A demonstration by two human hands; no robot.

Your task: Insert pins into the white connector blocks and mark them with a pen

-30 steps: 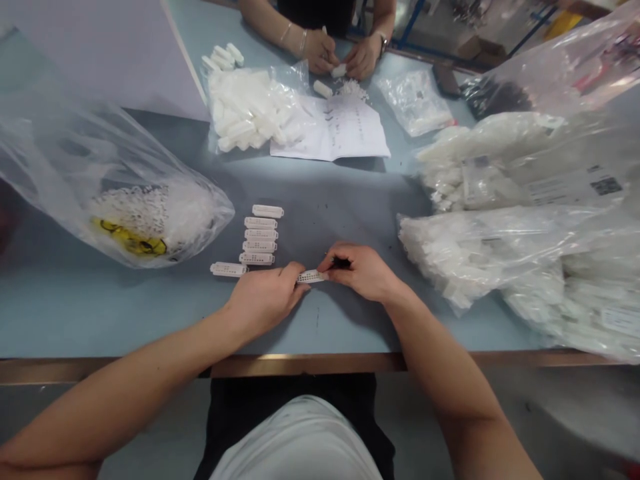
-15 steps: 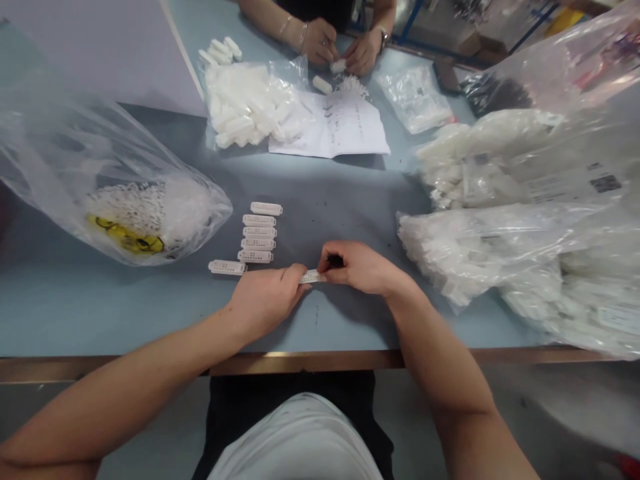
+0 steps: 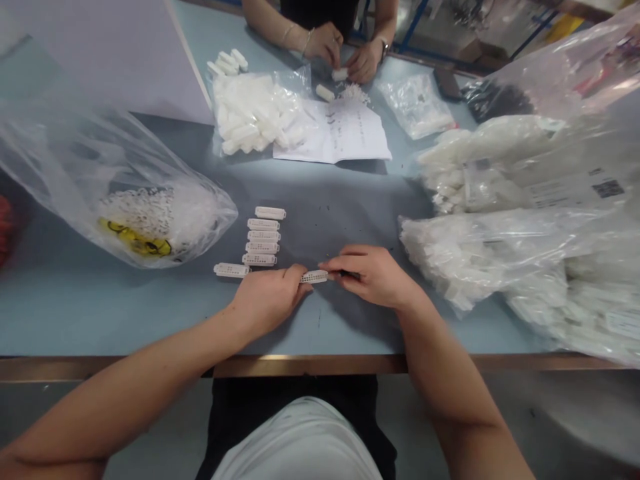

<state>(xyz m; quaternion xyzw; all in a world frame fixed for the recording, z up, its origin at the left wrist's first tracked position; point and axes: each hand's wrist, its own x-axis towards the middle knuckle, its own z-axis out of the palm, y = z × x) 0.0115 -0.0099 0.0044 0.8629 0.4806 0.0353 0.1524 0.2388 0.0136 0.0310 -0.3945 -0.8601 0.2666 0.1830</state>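
Note:
My left hand (image 3: 267, 297) is closed around a narrow white plastic case with rows of slots (image 3: 314, 277), whose right half sticks out past the thumb. At the free end of that case, the fingers of my right hand (image 3: 373, 275) are drawn together in a pinch. Whatever is between those fingertips is too small to make out. Several similar white slotted cases (image 3: 263, 236) lie in a column beyond my left hand. One more slotted case (image 3: 231, 270) rests to the left of the column, close to my left wrist.
On the left an open clear bag (image 3: 165, 220) holds small white parts and a yellow item. Large bags of white pieces (image 3: 465, 253) crowd the right. Across the table, a person's hands (image 3: 345, 60) work beside a bag of white pieces (image 3: 260, 110) and a paper sheet (image 3: 350, 137).
My right hand has drawn back slightly to the right, showing more of the slotted case's end. My left hand keeps its hold. The whole view has shifted a little.

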